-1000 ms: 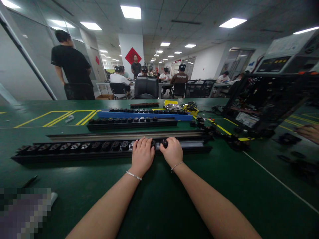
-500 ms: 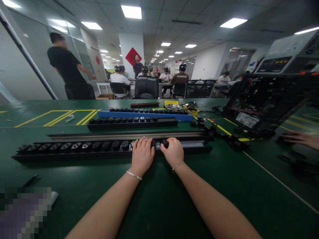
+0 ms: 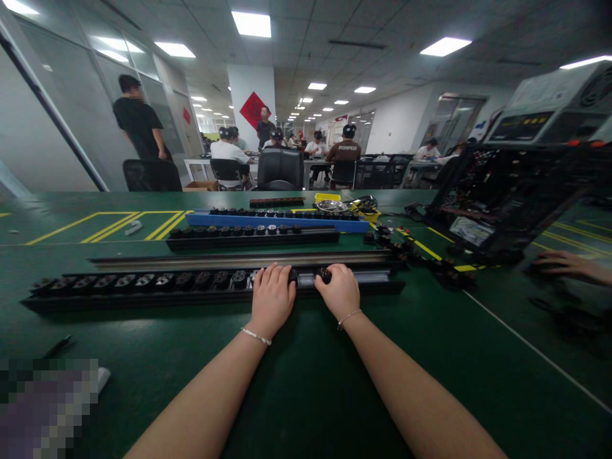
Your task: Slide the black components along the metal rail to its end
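Green bench mat [image 3: 306, 382] up front, busy open workshop in the bkgd w/ people seated at far tables. Both hands are on the long black socket strip [image 3: 143, 290], which lies flat across the mat, just in front of a bare metal channel [image 3: 229, 260].

The left hand [image 3: 272, 296] has its fingers bent and clamped over the strip's top. The right hand [image 3: 340, 290] is just beside it, fingers curled round a small black socket module [image 3: 326, 275] sitting in the strip's open stretch; the grip proper is hidden behind the knuckles.

Handling, my read: the strip is rigid, long and prob heavy enough to stay put, but it'd sag or swing if lifted from one end, so take it w/ two hands set well apart. The module is light hard plastic, best pinched by its sides.

Count: 1 near strip w/ approx ten sockets seated left of the hands, 1 more black strip [image 3: 253, 234] behind, 1 blue strip [image 3: 277, 220] beyond that, 1 channel. A co-worker's hand [image 3: 564, 263] is at far right, near an equipment rack [image 3: 516, 197].
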The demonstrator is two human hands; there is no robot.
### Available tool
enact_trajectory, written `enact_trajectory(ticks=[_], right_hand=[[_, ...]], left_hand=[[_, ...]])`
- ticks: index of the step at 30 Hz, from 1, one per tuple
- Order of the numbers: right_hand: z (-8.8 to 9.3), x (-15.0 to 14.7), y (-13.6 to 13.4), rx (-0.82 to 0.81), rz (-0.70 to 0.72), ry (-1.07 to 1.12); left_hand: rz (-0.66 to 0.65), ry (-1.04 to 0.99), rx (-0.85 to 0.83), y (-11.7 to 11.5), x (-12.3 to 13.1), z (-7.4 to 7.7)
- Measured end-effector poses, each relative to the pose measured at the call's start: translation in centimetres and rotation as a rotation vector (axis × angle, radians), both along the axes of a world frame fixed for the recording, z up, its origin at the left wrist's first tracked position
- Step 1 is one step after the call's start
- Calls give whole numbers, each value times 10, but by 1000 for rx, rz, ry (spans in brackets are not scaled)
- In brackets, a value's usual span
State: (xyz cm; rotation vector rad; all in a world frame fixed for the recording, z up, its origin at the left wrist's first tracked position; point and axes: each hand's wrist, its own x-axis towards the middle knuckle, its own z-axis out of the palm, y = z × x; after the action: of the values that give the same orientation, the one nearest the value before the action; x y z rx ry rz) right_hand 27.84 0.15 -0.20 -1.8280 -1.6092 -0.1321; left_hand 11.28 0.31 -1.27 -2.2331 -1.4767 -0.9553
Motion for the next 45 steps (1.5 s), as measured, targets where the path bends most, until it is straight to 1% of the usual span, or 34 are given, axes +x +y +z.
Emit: enact_trajectory(ticks=[8, 13, 19, 30, 37, 41, 45], right_hand=[[-2, -1, -1, 30, -34, -7], [-1, -1, -1, 12, -33, -25], [0, 3, -1, -16, -65, -24], [-3, 15, 0, -20, -104, -20], [-2, 23, -1, -10, -49, -34], [-5, 27, 0, 22, -2, -52], [-9, 29, 1, 71, 7, -41]], left_hand=[[1, -7, 8, 0, 0, 0], [-1, -8, 12, 0, 0, 0], [-2, -10, 4, 0, -1, 0], [10, 14, 14, 1, -1, -1], [9, 23, 16, 1, -2, 0], [6, 22, 17, 1, -1, 0], [4, 21, 17, 1, -2, 0]])
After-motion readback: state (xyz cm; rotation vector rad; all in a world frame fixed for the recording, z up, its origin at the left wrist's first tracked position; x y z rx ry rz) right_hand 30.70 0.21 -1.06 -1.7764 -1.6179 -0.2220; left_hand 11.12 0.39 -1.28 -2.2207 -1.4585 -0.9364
